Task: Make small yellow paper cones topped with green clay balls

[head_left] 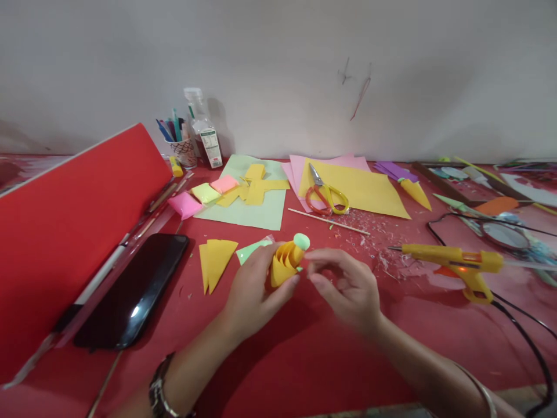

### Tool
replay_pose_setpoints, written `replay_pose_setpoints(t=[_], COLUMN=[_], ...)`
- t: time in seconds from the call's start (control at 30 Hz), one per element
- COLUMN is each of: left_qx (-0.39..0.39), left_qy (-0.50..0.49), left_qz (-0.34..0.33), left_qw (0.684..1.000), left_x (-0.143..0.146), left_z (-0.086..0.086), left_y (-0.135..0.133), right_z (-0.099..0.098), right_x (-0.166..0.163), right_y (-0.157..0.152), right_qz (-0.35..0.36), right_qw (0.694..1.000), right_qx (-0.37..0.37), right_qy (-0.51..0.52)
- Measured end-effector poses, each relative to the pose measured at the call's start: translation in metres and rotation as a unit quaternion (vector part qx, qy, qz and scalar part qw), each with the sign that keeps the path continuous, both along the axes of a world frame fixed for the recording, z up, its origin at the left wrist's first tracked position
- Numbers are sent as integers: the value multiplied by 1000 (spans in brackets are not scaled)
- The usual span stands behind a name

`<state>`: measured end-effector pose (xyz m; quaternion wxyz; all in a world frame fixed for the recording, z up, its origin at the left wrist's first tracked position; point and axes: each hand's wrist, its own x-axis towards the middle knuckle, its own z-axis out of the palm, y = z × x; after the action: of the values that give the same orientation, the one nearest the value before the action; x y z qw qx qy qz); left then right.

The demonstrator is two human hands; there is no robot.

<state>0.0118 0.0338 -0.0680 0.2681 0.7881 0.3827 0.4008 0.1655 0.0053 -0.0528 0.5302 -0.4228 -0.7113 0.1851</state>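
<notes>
My left hand (256,290) is closed around a yellow paper craft piece (285,264) made of curled, overlapping layers. A pale green round lump (301,241) sits on its upper end, and a small green bit shows near the thumb tip. Just to the right, my right hand (346,287) has its fingers curled, thumb and index close together beside the piece; whatever they pinch, if anything, is too small to make out. A green packet (252,249) lies partly behind my left hand, and two yellow paper cones (220,261) lie left of it.
A yellow glue gun (452,257) with a glowing light and black cord lies at right. Scissors (324,194) rest on coloured paper (374,188). A phone (134,290) and red board (87,215) occupy the left. A bottle (204,133) and pen cup (183,152) stand behind.
</notes>
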Motion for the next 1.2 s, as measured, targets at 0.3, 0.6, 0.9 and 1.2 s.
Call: replay_pose_setpoints(t=[0.3,0.6,0.9,1.2], left_qx=[-57,-24,113,99], left_qy=[-69,30,325,271], left_qz=[-49,-16,134,47], left_qw=[995,999,929,956], left_x=[1,-2,-21,-17], left_z=[0,2,-8,0], left_y=[2,6,31,29], right_z=[-6,-6,-9,-6], right_x=[-6,-3,22,21], right_y=[5,10,23,20], right_qz=[132,89,-119,-213], right_qw=[970,953,946,948], right_qx=[-201,-269,-294,-45], right_qy=[39,102,-65,-233])
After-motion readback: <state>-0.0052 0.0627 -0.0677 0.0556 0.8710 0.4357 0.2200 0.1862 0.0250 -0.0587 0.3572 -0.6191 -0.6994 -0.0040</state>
